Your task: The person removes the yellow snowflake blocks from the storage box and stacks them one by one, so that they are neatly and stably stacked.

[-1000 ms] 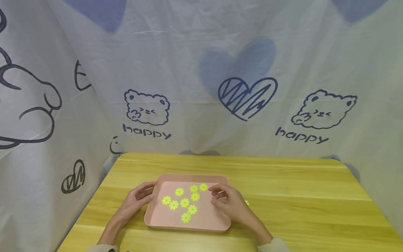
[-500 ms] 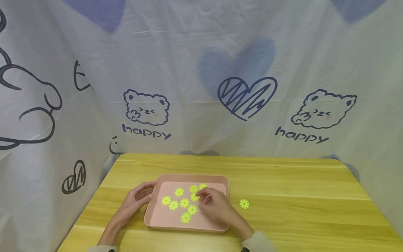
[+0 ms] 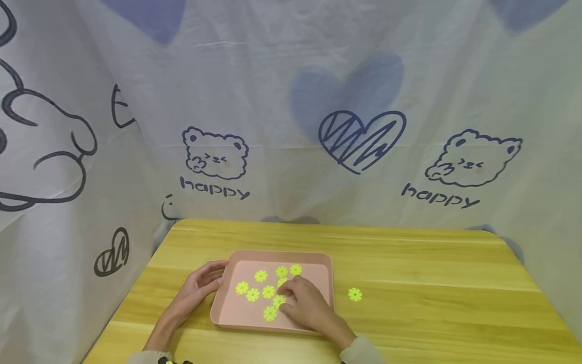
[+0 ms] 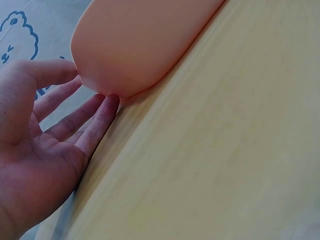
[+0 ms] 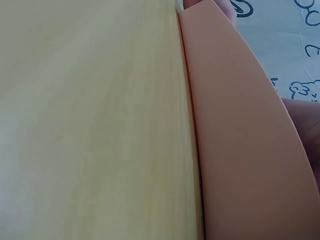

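A shallow pink tray (image 3: 241, 319) lies on the wooden table and holds several yellow-green, notched flower-shaped discs (image 3: 268, 291). My left hand (image 3: 196, 289) touches the tray's left side; in the left wrist view its fingertips (image 4: 112, 100) rest against the outer wall, the fingers nearly straight. Over the tray's right half is my right hand (image 3: 309, 306), thumb and index finger apart around a disc (image 3: 279, 301) near the middle, covering part of another. The right wrist view shows mainly the tray's outer wall (image 5: 240, 130), with the right hand mostly hidden behind it.
One more flower-shaped disc (image 3: 355, 294) lies on the table (image 3: 432, 283) to the right of the tray. Behind the table hangs a pale curtain (image 3: 273, 101) printed with hearts, bears and lettering.
My right hand has moved left and down from the tray's right edge to the middle discs. The disc on the table has come into full view. The left hand stays put.
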A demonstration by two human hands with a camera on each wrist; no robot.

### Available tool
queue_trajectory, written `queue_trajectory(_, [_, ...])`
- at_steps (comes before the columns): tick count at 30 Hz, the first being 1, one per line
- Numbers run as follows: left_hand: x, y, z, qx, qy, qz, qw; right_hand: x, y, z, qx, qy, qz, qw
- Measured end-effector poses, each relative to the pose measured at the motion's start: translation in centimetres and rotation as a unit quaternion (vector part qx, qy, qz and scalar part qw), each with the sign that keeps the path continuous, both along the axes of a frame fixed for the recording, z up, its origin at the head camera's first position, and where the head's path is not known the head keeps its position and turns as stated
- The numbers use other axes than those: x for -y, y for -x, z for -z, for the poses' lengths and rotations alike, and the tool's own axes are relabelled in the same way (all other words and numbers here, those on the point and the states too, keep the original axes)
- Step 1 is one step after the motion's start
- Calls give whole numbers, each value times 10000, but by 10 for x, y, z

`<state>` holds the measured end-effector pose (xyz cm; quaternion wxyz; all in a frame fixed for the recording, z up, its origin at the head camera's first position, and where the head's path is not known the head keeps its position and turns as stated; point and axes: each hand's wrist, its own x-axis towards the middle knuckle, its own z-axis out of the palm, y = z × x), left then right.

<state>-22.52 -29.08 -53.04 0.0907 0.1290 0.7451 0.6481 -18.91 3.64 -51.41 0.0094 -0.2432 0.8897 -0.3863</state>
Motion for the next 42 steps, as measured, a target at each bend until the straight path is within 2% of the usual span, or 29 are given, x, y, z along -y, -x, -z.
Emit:
queue_trajectory(4, [-1,1,0,98,-40,-15,9999,1,-1,-1,-155,-49,65,9998])
queue_trajectory(9, [-2,2,-1,80,-81,48,9999,-1,1,-1,61,234,195,9995])
queue_trajectory(14, [-2,2,-1,49,-92,113,9999,-7,4,-3,125,815,233,9963])
queue_trajectory(21, [-2,3,-1,91,-95,116,9998,-18,1,-14,863,1817,240,9793])
queue_trajectory(30, [0,3,0,129,-108,62,9998,-32,-3,-21,818,2208,306,9714])
queue_trajectory(42, [2,2,4,162,-100,41,9998,-61,-13,-24,642,2040,328,9763])
